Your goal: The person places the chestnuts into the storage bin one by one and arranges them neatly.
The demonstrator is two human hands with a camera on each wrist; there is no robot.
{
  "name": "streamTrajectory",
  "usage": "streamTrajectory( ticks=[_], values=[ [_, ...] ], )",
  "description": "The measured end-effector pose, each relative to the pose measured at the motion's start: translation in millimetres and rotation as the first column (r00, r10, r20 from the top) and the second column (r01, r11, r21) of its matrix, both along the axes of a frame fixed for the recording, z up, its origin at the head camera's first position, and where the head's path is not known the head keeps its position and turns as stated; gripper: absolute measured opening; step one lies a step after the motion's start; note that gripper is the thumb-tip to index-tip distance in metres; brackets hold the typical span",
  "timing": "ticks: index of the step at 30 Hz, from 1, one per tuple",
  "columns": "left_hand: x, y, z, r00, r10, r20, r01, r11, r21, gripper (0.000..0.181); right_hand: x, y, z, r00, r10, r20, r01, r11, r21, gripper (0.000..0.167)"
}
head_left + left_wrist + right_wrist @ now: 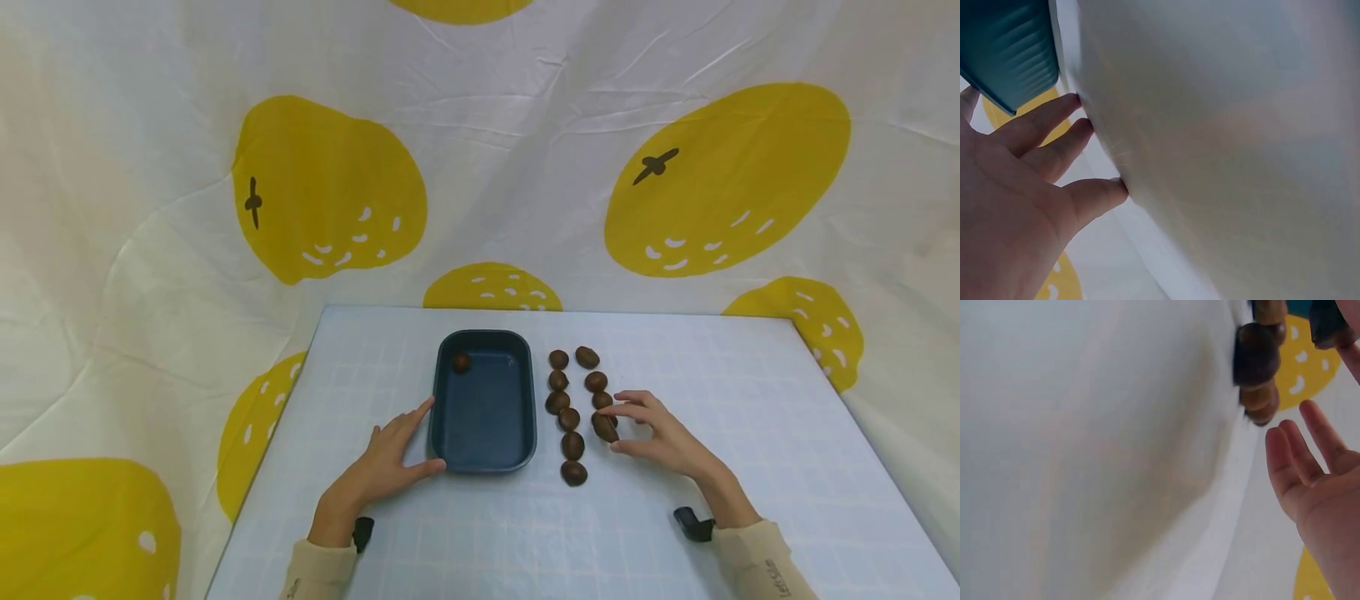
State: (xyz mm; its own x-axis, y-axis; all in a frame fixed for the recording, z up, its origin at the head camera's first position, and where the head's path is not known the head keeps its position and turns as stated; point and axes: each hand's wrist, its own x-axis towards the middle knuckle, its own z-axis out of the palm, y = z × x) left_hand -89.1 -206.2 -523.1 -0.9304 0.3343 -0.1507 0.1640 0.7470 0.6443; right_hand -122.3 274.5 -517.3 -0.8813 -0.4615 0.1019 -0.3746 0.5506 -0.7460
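Observation:
A dark blue tray (485,458) holds one brown chestnut (461,362) near its far left corner. My left hand (382,467) is spread at the tray's left side, thumb and index finger at its rim; in the left wrist view the other fingertips of that hand (1029,169) rest on the table. Right of the tray, chestnuts lie in two columns, the left one (573,446) and the right one (596,382). My right hand (663,437) pinches a chestnut (603,427) at the right column's near end. The right wrist view shows this chestnut (1327,325) held clear of the table surface.
A white cloth with yellow fruit prints (517,167) hangs behind the pale checked table (480,542). Black straps (363,533) with small devices sit at both wrists, by the beige sleeves (321,567).

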Motion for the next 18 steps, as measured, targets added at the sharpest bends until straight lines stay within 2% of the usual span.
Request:
streamTrajectory(
  ticks=[4,18],
  values=[
    [0.4,0.0,-0.3,1.0,0.002,0.003,-0.002,1.0,-0.003,0.099,-4.4,-8.7,8.4,1.0,-0.007,-0.03,0.006,1.0,-0.027,0.049],
    [1.3,0.1,-0.6,1.0,0.002,-0.008,-0.002,1.0,0.008,0.098,-27.2,-62.4,36.4,0.998,-0.043,-0.048,0.035,0.988,-0.154,0.049]
  ],
)
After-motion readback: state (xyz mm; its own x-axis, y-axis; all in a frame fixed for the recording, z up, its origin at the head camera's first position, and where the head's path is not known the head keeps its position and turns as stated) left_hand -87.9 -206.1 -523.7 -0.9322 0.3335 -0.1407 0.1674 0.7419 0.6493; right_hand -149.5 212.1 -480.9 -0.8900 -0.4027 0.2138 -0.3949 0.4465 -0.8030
